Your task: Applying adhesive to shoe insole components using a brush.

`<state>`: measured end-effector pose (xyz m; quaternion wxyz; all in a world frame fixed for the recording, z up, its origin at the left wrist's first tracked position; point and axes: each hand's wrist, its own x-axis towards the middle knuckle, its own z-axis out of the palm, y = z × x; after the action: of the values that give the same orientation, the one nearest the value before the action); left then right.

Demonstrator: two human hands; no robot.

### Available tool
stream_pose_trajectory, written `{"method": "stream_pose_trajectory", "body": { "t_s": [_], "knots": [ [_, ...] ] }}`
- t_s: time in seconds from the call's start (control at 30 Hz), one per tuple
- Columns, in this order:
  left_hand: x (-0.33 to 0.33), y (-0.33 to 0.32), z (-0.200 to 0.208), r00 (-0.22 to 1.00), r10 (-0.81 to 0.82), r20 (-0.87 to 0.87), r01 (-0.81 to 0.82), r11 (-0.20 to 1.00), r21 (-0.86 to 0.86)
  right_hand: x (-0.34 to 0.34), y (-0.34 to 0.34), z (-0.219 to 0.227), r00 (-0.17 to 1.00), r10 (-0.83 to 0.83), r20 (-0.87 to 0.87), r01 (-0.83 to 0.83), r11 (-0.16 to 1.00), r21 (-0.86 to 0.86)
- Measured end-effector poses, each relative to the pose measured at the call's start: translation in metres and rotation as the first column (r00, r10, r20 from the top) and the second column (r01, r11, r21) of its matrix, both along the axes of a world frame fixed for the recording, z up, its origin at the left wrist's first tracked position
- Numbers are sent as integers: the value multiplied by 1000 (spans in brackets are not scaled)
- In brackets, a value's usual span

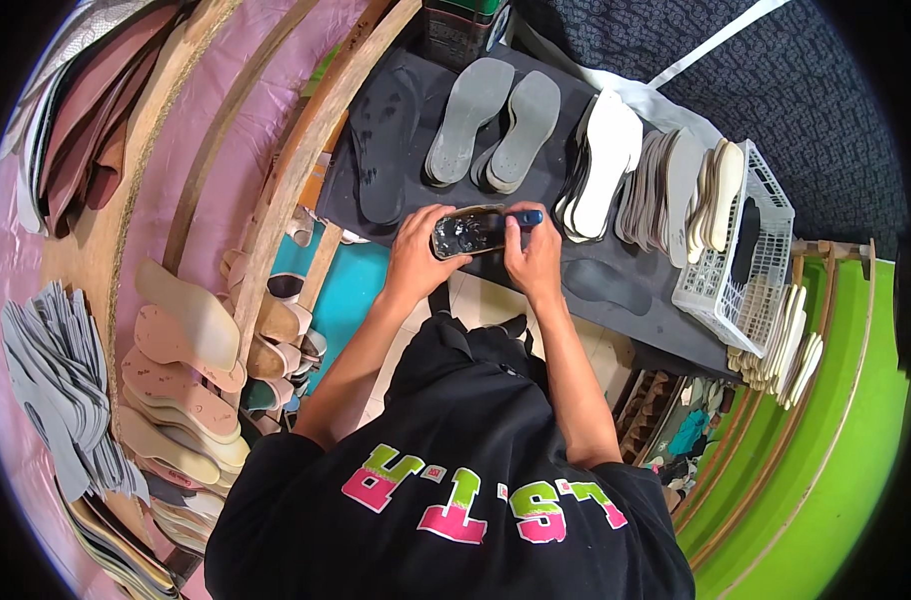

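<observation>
Head view: both hands meet over the near edge of the dark table (676,318), in front of the black shirt (446,400). The left hand (422,252) is curled around the left end of a dark oval piece (464,236), thumb at its lower side; the piece has a pale rim and a glossy black inside, exact kind not determinable. The right hand (536,255) is closed around a blue handle (530,216) at the right end of the same piece; the tool's working end cannot be made out. Oval piece is located between the two hands, near the left-centre of the table's front edge. On the table beyond, left to right: a black sole (384,150) with dark marks at its upper part, two small piles of grey soles (478,100), a white-topped pile (608,150), a leaning grey row (666,190) and several cream soles (721,190). A white plastic basket (716,308) stands at the right end. One dark sole (608,284) lies flat just right of the right hand. Further left, apart from the hands: beige soles (191,325) and a heap of grey soles (61,390) on a shelf.
</observation>
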<state>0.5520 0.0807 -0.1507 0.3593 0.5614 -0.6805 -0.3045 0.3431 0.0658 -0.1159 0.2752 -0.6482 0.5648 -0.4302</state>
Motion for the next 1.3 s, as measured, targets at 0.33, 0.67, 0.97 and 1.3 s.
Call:
{"method": "stream_pose_trajectory", "body": {
  "t_s": [0.33, 0.67, 0.97, 1.3],
  "knots": [
    [-7, 1, 2, 1000, 15, -15, -15, 999, -44, -15, 25, 37, 978, 208, 8, -208, 978, 17],
    [-24, 4, 2, 998, 42, -39, -44, 998, -50, -38, 26, 24, 986, 135, 103, -145, 985, 97],
    [-99, 26, 33, 1000, -9, 18, 15, 924, -381, -137, 57, -16, 671, -247, 700, 244, 964, 105],
    [-207, 26, -4, 894, -347, 283, 355, 934, 24, -215, 101, -32, 832, -478, 282, 473, 876, 90]
  ]
}}
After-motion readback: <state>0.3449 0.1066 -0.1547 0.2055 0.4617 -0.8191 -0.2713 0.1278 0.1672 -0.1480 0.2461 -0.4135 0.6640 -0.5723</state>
